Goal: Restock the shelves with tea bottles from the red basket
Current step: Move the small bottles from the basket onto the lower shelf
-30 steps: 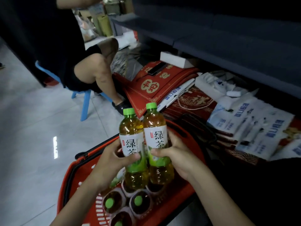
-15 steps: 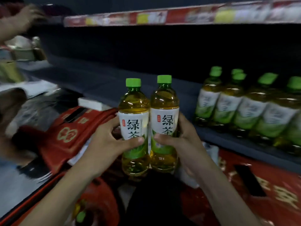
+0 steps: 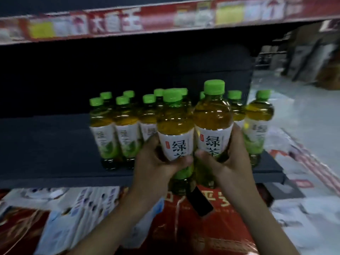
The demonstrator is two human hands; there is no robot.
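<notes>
Two green-capped tea bottles with white labels are held upright side by side in front of the dark shelf [image 3: 46,142]. My left hand [image 3: 152,162] grips the left bottle [image 3: 174,129] around its label. My right hand [image 3: 230,162] grips the right bottle [image 3: 212,118], which sits slightly higher. Behind them, several matching tea bottles [image 3: 125,129] stand in rows on the shelf, one more bottle [image 3: 257,126] at the shelf's right end. The red basket is out of view.
An upper shelf edge with a red price strip [image 3: 165,17] runs overhead. Below the shelf lie red packages [image 3: 202,227] and white-blue packs [image 3: 77,214]. A dark flat object [image 3: 199,201] rests on the red packaging. Pale floor [image 3: 303,111] lies to the right.
The view swung right and closer to the shelf. Both held bottles moved toward the standing row, and the right bottle rose above the left one.
</notes>
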